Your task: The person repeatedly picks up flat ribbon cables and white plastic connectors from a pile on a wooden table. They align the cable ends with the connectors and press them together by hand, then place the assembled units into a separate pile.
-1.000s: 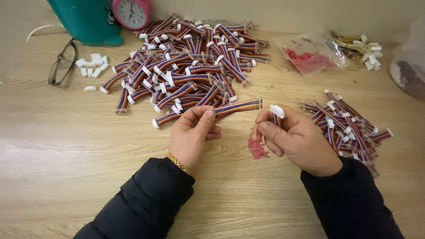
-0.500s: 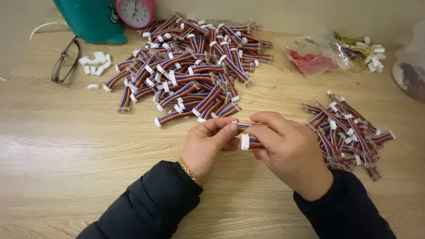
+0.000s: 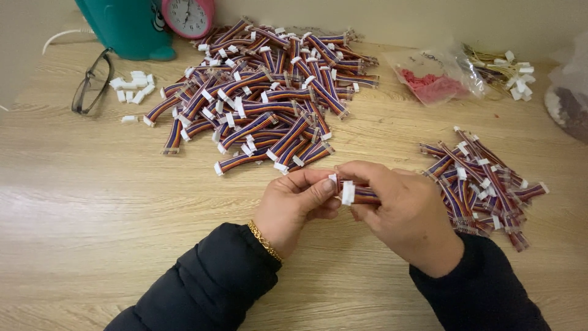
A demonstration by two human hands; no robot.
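A short multicoloured ribbon cable (image 3: 362, 194) with a white connector (image 3: 348, 192) on its end is pinched between both my hands over the wooden table (image 3: 110, 220). My left hand (image 3: 295, 207), with a gold bracelet at the wrist, grips the cable's left end with thumb and fingers. My right hand (image 3: 401, 211) wraps the cable's body, and most of the cable is hidden under its fingers. A large heap of the same cables (image 3: 263, 98) lies just beyond my hands. A smaller pile of cables (image 3: 481, 181) lies to the right of my right hand.
Loose white connectors (image 3: 131, 87) and a pair of glasses (image 3: 90, 83) lie at the back left, near a teal container (image 3: 128, 27) and a pink clock (image 3: 188, 15). A clear bag of red parts (image 3: 432, 83), more white connectors (image 3: 517, 76) and another bag (image 3: 569, 101) sit at the back right.
My left hand lifted a cable off the heap's near edge and brought it to my right hand. The white connector held in my right fingers now sits on the cable's end.
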